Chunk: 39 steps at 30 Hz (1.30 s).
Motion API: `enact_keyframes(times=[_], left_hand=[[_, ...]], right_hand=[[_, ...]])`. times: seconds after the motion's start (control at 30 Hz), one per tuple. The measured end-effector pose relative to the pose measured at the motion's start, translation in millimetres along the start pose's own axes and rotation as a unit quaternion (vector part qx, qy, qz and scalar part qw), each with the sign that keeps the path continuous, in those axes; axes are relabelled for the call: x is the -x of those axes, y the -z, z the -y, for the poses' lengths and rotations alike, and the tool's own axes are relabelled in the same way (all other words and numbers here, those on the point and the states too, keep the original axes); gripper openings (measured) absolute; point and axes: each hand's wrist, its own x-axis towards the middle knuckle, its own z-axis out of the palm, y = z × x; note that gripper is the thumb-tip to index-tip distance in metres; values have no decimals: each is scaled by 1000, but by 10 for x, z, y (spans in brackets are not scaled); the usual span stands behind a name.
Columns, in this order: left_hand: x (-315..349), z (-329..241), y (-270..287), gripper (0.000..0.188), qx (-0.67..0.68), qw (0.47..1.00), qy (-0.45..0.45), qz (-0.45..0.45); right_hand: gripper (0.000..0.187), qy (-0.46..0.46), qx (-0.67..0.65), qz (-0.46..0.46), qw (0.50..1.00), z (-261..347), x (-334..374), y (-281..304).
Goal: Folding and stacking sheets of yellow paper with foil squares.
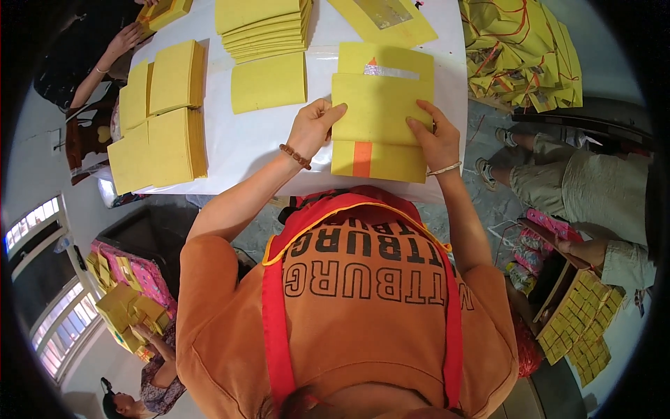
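A folded sheet of yellow paper (377, 105) lies flat between my hands at the table's near edge. It overlaps other yellow paper showing an orange stripe (361, 159) below and a silver patch with an orange tip (391, 71) above. My left hand (312, 129) pinches the folded paper's left edge, thumb on top and fingers curled. At the right edge my right hand (436, 136) grips it with thumb and forefinger on top; its other fingers are partly hidden. How many layers each hand grips cannot be seen.
On the white table (234, 150), yellow paper stacks (171, 77) stand at left, a tall stack (262, 31) and a single block (269, 82) farther back. Tied yellow bundles (523, 56) lie right. A co-worker's hand (124, 40) is at far left; another person (572, 185) sits right.
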Motion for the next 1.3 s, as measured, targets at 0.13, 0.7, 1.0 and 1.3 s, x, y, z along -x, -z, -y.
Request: enact_keyframes(times=[0.13,0.7,1.0,1.3], left_hand=[[96,-61,8,20,-83,985,-134,-75],[-29,15,-451,50,-566,697,-440,-5],[-85,-16,-267,48,-359,821,-442,54],[197,-42,-204,45,-599,610,-515,62]], right_hand=[[36,-5,24,22,999,21,0,25],[57,325,444,87,830,448,19,-27],[60,251,480,170,823,73,-13,-184],[56,227,496,180,819,148,-52,-187]])
